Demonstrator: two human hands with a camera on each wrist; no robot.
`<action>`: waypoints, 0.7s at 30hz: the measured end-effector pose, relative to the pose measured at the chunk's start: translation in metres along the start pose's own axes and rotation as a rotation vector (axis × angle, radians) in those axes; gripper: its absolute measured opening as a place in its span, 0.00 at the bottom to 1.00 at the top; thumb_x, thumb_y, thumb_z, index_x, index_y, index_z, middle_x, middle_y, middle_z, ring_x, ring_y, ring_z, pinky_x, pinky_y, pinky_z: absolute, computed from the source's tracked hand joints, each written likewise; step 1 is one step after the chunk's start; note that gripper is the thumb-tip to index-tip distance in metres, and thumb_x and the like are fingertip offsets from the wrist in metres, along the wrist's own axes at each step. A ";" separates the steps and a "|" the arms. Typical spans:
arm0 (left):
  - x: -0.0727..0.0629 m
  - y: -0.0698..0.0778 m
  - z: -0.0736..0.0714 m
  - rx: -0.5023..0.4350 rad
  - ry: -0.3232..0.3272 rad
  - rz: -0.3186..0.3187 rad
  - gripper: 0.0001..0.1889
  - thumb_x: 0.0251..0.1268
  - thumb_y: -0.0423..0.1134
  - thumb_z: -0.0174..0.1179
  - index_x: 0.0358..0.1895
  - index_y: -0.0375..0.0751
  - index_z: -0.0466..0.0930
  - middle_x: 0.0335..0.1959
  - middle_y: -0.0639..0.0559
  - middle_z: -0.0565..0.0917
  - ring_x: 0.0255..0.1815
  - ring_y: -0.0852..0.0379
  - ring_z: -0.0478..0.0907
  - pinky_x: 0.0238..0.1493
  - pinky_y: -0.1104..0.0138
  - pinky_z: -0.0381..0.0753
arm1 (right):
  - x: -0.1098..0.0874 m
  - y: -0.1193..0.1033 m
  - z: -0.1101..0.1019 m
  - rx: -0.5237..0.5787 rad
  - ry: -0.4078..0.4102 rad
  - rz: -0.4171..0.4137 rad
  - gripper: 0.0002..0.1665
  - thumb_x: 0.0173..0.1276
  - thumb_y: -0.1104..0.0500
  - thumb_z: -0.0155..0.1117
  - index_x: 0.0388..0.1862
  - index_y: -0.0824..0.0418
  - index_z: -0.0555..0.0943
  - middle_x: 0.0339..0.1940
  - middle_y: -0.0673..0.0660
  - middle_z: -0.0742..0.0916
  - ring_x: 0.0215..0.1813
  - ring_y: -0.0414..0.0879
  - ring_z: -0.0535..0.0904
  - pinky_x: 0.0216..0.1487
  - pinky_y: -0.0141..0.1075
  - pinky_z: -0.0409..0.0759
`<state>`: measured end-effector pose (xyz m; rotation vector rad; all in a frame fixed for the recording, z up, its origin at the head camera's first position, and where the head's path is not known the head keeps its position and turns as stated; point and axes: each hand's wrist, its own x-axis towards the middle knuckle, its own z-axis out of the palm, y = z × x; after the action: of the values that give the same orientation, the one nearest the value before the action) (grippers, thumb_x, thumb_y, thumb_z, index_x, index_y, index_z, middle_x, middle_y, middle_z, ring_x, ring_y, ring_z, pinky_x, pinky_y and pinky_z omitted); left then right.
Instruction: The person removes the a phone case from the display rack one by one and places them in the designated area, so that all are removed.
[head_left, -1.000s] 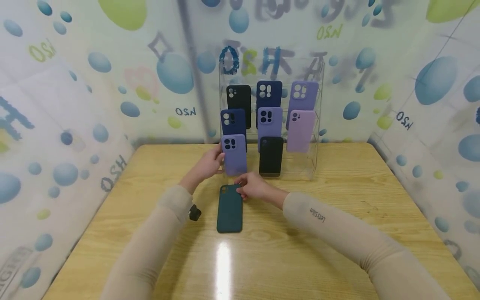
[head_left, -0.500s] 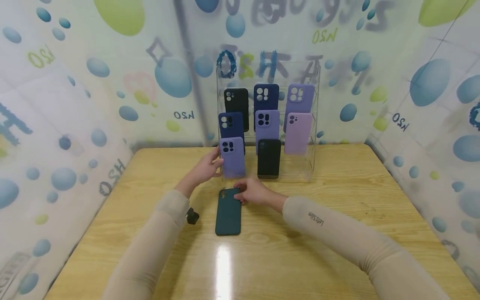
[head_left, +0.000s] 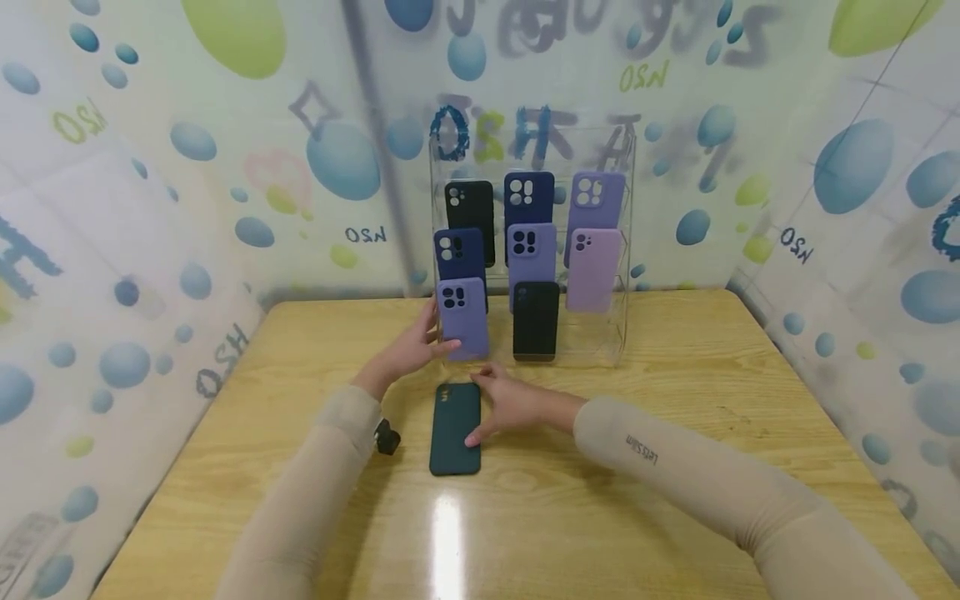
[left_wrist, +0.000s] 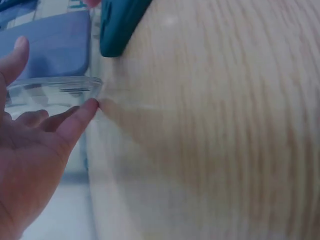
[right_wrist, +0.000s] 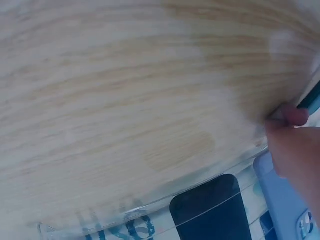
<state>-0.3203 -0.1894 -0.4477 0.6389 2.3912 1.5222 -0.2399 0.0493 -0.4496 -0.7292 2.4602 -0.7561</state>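
Note:
A dark green phone case [head_left: 454,432] stands out against the wooden table in front of a clear display rack [head_left: 624,333]. My right hand [head_left: 516,406] holds its right side, thumb on the face and a finger at the upper corner; fingers behind it are hidden. In the left wrist view the green case [left_wrist: 119,25] looks tilted. My left hand [head_left: 405,350] touches the rack's left side with its fingers stretched out. Its thumb lies before the lower edge of a purple phone case [head_left: 463,317] on the bottom tier.
Several other cases stand on the tiers, among them a black case [head_left: 536,321] and a pink case [head_left: 592,271]. A small black object [head_left: 387,437] shows beside the left sleeve. Patterned walls [head_left: 322,225] close off the table's back and sides.
My right thumb has slid down from the green case's upper corner along its right side. The left thumb has moved lower, across the purple case. The head view has shifted slightly.

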 end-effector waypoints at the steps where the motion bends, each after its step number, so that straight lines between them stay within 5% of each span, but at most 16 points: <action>1: 0.000 -0.001 0.000 0.001 -0.002 -0.005 0.54 0.79 0.42 0.65 0.88 0.65 0.29 0.91 0.45 0.43 0.89 0.33 0.49 0.83 0.37 0.59 | -0.001 0.000 0.001 -0.015 -0.004 -0.003 0.74 0.56 0.36 0.85 0.88 0.64 0.53 0.84 0.65 0.60 0.80 0.58 0.67 0.82 0.51 0.68; 11: -0.005 -0.004 0.002 -0.058 0.018 -0.116 0.54 0.77 0.53 0.66 0.89 0.62 0.32 0.89 0.37 0.50 0.89 0.35 0.50 0.80 0.36 0.65 | -0.004 0.004 0.007 -0.023 0.002 -0.022 0.72 0.57 0.34 0.84 0.89 0.58 0.55 0.75 0.59 0.66 0.66 0.49 0.73 0.75 0.47 0.75; 21: -0.005 -0.007 0.002 -0.062 0.033 -0.140 0.52 0.77 0.54 0.64 0.89 0.64 0.34 0.90 0.41 0.47 0.90 0.36 0.46 0.80 0.34 0.62 | -0.004 0.008 0.007 0.011 0.013 -0.022 0.71 0.58 0.35 0.83 0.89 0.58 0.55 0.76 0.59 0.67 0.69 0.51 0.74 0.77 0.49 0.74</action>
<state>-0.3164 -0.1933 -0.4548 0.4271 2.3474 1.5521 -0.2357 0.0545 -0.4586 -0.7508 2.4615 -0.7846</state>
